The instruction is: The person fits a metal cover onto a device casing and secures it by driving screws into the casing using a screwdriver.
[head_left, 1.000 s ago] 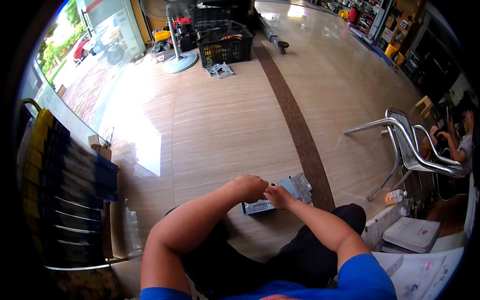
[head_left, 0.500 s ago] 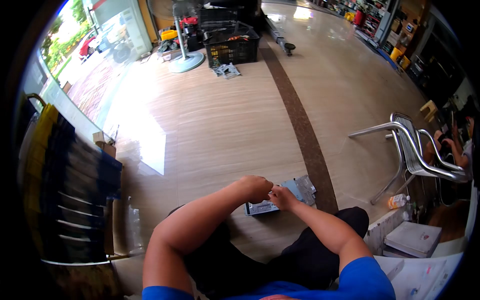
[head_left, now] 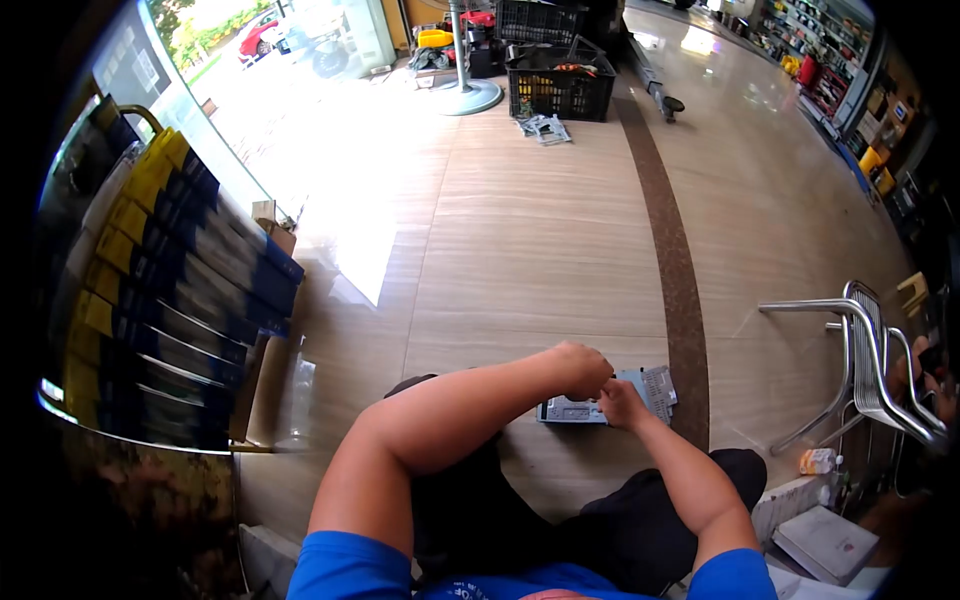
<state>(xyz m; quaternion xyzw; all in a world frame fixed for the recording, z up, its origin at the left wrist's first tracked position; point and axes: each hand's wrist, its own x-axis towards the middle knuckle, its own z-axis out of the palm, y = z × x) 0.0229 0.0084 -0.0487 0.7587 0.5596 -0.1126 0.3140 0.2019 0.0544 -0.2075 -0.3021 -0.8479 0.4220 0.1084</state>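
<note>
A flat, silvery metal box [head_left: 572,411], like the casing of an electronic unit, lies on the floor in front of my crossed legs. My left hand [head_left: 580,370] is closed above it, the wrist bent over. Close beside it, my right hand [head_left: 622,402] is also closed, fingers pinched together over the box's middle. The two hands meet or nearly meet. Whatever is between their fingers is too small or hidden to make out. A perforated grey plate [head_left: 659,386] shows at the box's right end.
A metal chair [head_left: 865,350] stands at the right, near a bottle [head_left: 817,461] and a white box [head_left: 826,543]. On the left is a rack of blue and yellow packets [head_left: 170,270]. Farther off are a black crate [head_left: 560,92], metal parts [head_left: 545,129] and a fan base [head_left: 470,97].
My view has turned to the left, so the scene sits farther right in the frame. Both hands stay closed together over the metal box, with only slight movement.
</note>
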